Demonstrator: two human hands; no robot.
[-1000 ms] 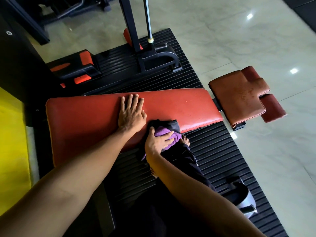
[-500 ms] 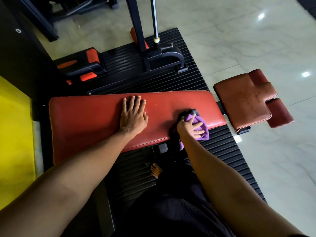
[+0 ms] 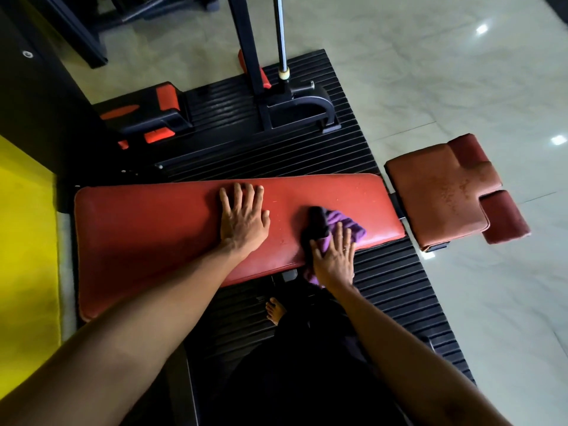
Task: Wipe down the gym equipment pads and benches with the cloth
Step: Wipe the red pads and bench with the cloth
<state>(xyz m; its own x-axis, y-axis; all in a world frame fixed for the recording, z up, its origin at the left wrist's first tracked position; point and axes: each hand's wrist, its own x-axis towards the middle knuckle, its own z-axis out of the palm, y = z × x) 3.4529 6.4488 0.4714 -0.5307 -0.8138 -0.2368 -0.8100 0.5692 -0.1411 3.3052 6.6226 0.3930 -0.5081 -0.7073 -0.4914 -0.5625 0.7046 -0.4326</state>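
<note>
A long red bench pad (image 3: 153,235) runs left to right across the view, its vinyl dull and lightly speckled towards the right end. It stands over a black ribbed mat (image 3: 384,281) laid on a pale, glossy tiled floor (image 3: 430,72) that catches spots of ceiling light. Just beyond the pad's right end sits a darker, worn seat pad (image 3: 439,198) with a stepped outline. Behind the bench a black upright post (image 3: 246,50) and a chrome rod (image 3: 281,32) rise from a bracket on the mat, with a black and red base unit (image 3: 144,112) to their left. A yellow surface (image 3: 24,241) fills the left edge. The person's bare foot (image 3: 275,310) rests on the mat below the pad.

The left hand (image 3: 242,221) lies flat on the middle of the pad, fingers straight and spread. The right hand (image 3: 333,259) presses the purple cloth (image 3: 347,224) onto the pad near its right end, fingers extended over it; the cloth spreads out past the fingertips, with a dark fold at its left.

Half a second ago the right hand held the cloth bunched at the pad's near edge; now both sit further up on the top face. A second ago they were below the edge, nearer the middle. The left hand has not moved.
</note>
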